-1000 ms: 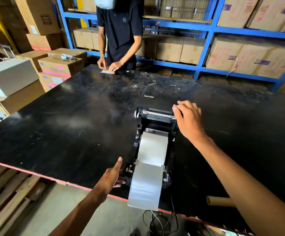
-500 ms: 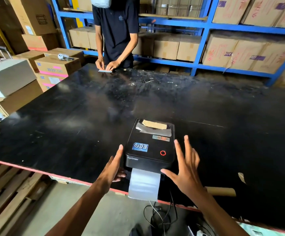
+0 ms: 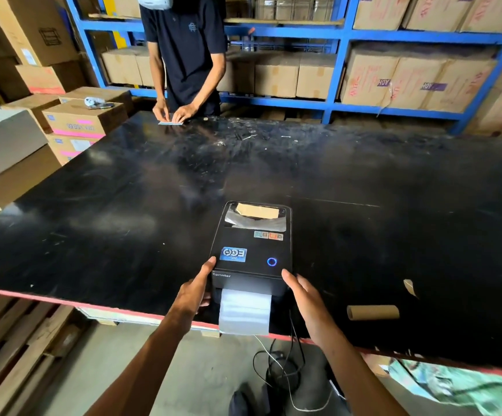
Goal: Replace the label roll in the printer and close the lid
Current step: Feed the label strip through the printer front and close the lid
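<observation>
Xprinter label printer (image 3: 251, 250) near front edge of black table (image 3: 108, 205), lid (image 3: 252, 235) shut flat, status ring (image 3: 271, 261) lit blue. Label strip (image 3: 245, 310) out of front slot, hanging past table edge; roll itself only partly seen thru lid window (image 3: 257, 216), brown core + pale paper. Left hand (image 3: 194, 291) against printer's front-left corner, thumb tip on lid edge, fingers curled at side, not clamped around anything. Right hand (image 3: 302, 295) at front-right corner, fingers together & extended, thumb tip touching corner; palm contact w/ side: cannot tell. Both hands flank the strip, neither touching it. Empty cardboard core (image 3: 372, 312) lying on table right of printer, well apart, w/ small paper scrap (image 3: 409, 287) just behind it. Cables (image 3: 279, 364) drooping below table edge to floor. Second person (image 3: 188, 55) at far side, both hands on small card (image 3: 170, 123) flat on table. Cartons on blue racking (image 3: 336, 70) behind; boxes stacked at left.
</observation>
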Action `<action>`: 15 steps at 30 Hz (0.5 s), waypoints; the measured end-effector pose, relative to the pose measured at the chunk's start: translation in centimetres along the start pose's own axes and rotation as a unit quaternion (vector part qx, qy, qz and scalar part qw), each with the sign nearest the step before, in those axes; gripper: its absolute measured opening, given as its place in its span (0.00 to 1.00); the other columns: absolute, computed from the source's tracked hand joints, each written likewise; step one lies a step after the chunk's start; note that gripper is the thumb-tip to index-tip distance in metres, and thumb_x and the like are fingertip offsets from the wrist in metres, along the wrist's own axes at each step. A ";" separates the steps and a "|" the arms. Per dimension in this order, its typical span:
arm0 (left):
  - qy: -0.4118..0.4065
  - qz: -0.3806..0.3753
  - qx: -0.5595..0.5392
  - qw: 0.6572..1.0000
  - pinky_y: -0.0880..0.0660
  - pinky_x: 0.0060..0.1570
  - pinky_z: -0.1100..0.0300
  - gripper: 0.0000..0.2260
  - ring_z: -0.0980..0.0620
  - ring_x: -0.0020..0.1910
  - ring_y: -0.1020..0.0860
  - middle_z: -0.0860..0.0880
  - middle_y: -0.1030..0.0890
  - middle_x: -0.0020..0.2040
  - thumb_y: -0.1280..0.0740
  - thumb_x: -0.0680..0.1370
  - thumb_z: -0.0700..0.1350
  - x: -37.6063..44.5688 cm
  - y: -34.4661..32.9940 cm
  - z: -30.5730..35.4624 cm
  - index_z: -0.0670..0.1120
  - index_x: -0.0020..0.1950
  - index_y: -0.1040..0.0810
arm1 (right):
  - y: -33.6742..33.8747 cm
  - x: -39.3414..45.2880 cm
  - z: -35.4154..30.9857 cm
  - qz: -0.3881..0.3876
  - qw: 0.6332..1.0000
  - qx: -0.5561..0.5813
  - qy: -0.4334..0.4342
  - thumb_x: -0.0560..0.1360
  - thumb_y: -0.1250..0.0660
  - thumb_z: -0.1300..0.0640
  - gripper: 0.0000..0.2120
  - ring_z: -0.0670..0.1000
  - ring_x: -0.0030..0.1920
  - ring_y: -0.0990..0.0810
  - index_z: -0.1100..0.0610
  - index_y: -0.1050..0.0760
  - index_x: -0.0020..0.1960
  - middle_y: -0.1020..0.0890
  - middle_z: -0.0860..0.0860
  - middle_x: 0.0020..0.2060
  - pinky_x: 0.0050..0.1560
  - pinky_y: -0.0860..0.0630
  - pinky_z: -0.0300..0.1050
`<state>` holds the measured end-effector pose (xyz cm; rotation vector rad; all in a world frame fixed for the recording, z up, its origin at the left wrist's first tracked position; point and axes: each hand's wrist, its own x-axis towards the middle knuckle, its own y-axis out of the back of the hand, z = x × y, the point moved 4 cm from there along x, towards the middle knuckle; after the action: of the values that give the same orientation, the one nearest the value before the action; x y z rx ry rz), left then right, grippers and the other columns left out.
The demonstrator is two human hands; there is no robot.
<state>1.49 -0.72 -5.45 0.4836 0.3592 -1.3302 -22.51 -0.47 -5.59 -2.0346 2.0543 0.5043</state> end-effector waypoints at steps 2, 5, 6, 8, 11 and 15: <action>0.008 -0.002 0.003 1.000 0.30 0.38 0.58 0.24 0.50 0.44 0.21 0.48 0.15 0.41 0.39 0.73 0.68 0.1 0.0 -0.2 0.50 0.43 0.18 | -0.2 0.0 0.0 -0.006 1.000 0.008 0.000 0.68 0.34 0.35 0.13 0.34 0.49 0.27 0.42 0.23 0.45 0.22 0.36 0.48 0.55 0.36 0.40; 0.017 -0.013 0.009 1.000 0.30 0.52 0.50 0.26 0.45 0.52 0.21 0.46 0.15 0.48 0.41 0.71 0.72 0.4 0.1 -0.7 0.51 0.44 0.18 | -0.5 0.0 0.2 0.000 1.000 0.026 0.012 0.70 0.35 0.37 0.09 0.36 0.48 0.25 0.40 0.23 0.44 0.23 0.32 0.45 0.51 0.33 0.38; 0.019 -0.012 0.013 1.000 0.31 0.55 0.49 0.26 0.44 0.53 0.20 0.46 0.15 0.49 0.41 0.71 0.72 0.4 0.2 -0.7 0.52 0.44 0.18 | -0.6 0.0 0.1 0.005 0.999 0.029 0.016 0.71 0.35 0.37 0.08 0.36 0.47 0.25 0.40 0.23 0.43 0.23 0.32 0.44 0.48 0.32 0.36; 0.021 -0.011 0.020 1.000 0.31 0.57 0.47 0.27 0.44 0.53 0.19 0.46 0.14 0.49 0.41 0.70 0.73 0.3 0.3 -0.8 0.52 0.45 0.18 | -0.6 0.0 0.2 0.015 0.999 0.035 0.018 0.72 0.35 0.39 0.08 0.37 0.47 0.25 0.42 0.24 0.45 0.23 0.34 0.44 0.46 0.32 0.36; 0.022 -0.011 0.021 0.999 0.30 0.56 0.48 0.27 0.44 0.52 0.18 0.46 0.13 0.48 0.40 0.69 0.74 0.1 0.2 -0.6 0.52 0.45 0.17 | -0.7 0.1 0.2 0.024 0.999 0.042 0.021 0.73 0.36 0.41 0.14 0.38 0.46 0.25 0.48 0.24 0.52 0.23 0.38 0.45 0.45 0.32 0.37; 0.023 -0.004 0.018 1.000 0.28 0.52 0.49 0.29 0.44 0.48 0.16 0.48 0.12 0.40 0.38 0.64 0.75 0.0 0.3 -0.6 0.51 0.42 0.16 | -0.6 -0.1 0.2 0.028 0.998 0.052 0.026 0.74 0.36 0.42 0.16 0.37 0.47 0.25 0.52 0.24 0.55 0.22 0.40 0.45 0.41 0.33 0.31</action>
<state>1.80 -0.33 -5.93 0.5438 0.3762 -1.3362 -21.93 -0.34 -5.81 -1.9557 2.1247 0.3494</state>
